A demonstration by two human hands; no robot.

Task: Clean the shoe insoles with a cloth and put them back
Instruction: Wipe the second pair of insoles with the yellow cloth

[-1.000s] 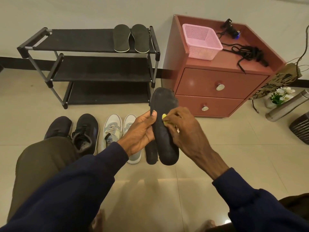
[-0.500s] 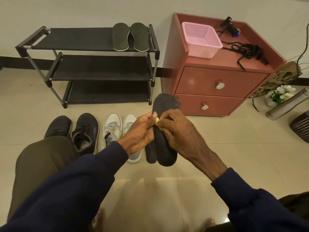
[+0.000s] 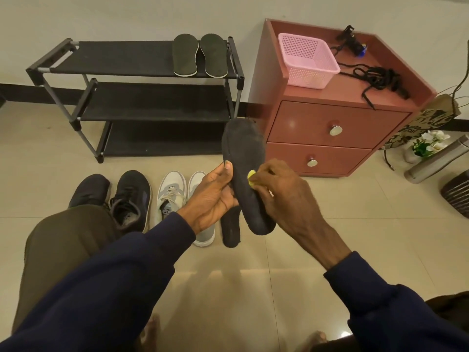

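My left hand (image 3: 213, 196) grips a dark grey insole (image 3: 245, 158) by its left edge and holds it upright above the floor. My right hand (image 3: 284, 196) pinches a small yellow cloth (image 3: 251, 177) and presses it on the insole's middle; most of the cloth is hidden under my fingers. A second dark insole (image 3: 230, 229) lies on the tiles just below. Two greenish insoles (image 3: 199, 55) lie side by side on the top shelf of the black shoe rack (image 3: 132, 100).
A pair of black sneakers (image 3: 129, 196) and a pair of white sneakers (image 3: 175, 191) stand on the floor to the left. A red two-drawer cabinet (image 3: 327, 128) with a pink basket (image 3: 305, 60) and black cords stands at right. A metal flask (image 3: 436, 161) lies far right.
My right hand with the yellow cloth slid up the insole, then back down and right to its middle. My left hand kept its hold on the insole.
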